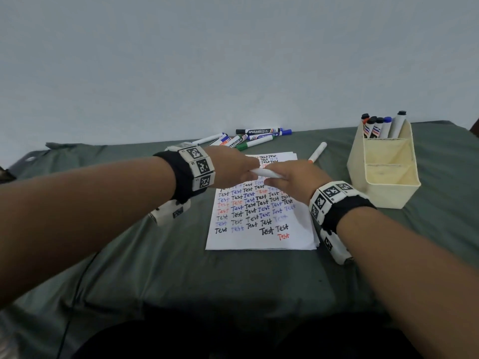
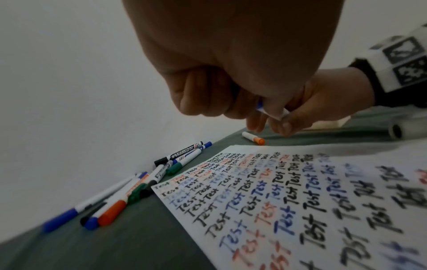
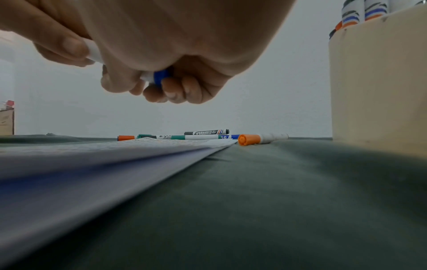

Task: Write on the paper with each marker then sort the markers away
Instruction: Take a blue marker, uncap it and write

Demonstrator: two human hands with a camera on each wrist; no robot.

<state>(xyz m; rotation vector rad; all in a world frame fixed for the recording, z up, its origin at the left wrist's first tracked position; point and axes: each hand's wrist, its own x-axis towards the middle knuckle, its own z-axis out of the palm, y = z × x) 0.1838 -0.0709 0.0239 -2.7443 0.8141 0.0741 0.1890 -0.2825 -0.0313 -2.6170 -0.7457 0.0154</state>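
Over the upper part of the paper (image 1: 259,229), both hands hold one white marker (image 1: 264,173) level. My left hand (image 1: 242,167) pinches its white barrel (image 3: 93,51). The fingers of my right hand (image 1: 281,177) are curled round its blue cap (image 3: 161,76). The sheet is covered with rows of "Test" in black, blue and orange. An orange-capped marker (image 1: 317,151) lies by the paper's far right corner. A pile of markers (image 1: 248,138) lies behind the paper near the wall.
A cream organizer (image 1: 383,177) stands to the right of the paper. Several markers (image 1: 381,125) stand upright in its rear compartment, and its front compartments hold nothing. A grey-green cloth (image 1: 155,268) covers the table. A pale wall rises right behind.
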